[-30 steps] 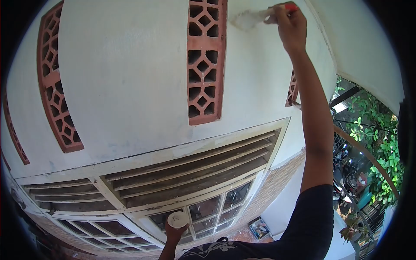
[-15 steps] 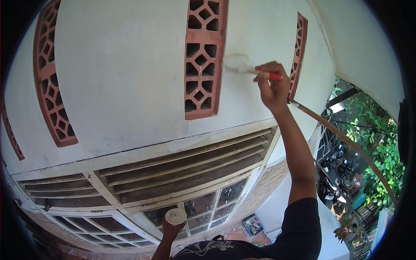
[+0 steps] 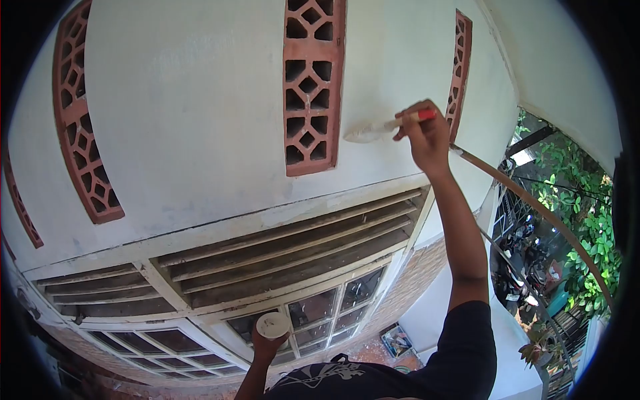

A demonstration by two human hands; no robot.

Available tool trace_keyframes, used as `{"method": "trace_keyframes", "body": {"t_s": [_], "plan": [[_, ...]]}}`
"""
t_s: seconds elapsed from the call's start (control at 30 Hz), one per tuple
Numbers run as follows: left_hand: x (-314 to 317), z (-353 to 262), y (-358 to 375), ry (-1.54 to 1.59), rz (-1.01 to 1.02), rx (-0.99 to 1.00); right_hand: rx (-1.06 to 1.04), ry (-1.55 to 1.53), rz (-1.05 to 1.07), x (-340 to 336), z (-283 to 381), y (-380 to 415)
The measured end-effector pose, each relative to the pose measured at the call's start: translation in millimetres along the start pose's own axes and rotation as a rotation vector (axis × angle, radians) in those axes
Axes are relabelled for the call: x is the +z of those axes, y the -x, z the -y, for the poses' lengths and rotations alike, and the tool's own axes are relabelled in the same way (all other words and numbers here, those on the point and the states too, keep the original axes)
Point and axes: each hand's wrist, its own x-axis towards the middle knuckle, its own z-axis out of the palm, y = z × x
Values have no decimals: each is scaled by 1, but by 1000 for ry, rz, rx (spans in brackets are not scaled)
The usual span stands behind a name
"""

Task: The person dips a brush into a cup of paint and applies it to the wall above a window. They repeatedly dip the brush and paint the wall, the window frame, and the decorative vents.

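Note:
My right hand [image 3: 428, 139] is raised and closed around a paintbrush [image 3: 381, 130] with a red-tipped handle. The pale, paint-covered bristles point left and slightly down against the white wall [image 3: 190, 120], just right of the middle terracotta vent panel [image 3: 312, 49]. Low in the view, my left hand [image 3: 264, 347] grips a small white tub [image 3: 273, 325], seen from above with whitish paint at its top. The tub is in front of the window panes, well below the brush.
Slatted louvres [image 3: 293, 250] run under the wall, above white-framed windows [image 3: 310, 317]. A brown pole [image 3: 533, 200] slants past my right arm. More vent panels [image 3: 87, 127] flank the middle one. Greenery [image 3: 580, 247] and parked motorbikes [image 3: 517, 260] lie below right.
The brush has moved down along the wall beside the middle vent, and its bristles now slant lower to the left. My left hand still holds the tub. The view has shifted slightly.

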Motion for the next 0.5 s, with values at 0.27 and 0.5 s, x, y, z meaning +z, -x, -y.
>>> {"method": "trace_keyframes", "body": {"t_s": [0.27, 0.5], "plan": [[-5, 9, 0, -33, -17, -5, -110, 174, -59, -16, 9, -118], [-4, 16, 3, -94, -92, 13, -638, 206, -124, -10, 41, -153]]}}
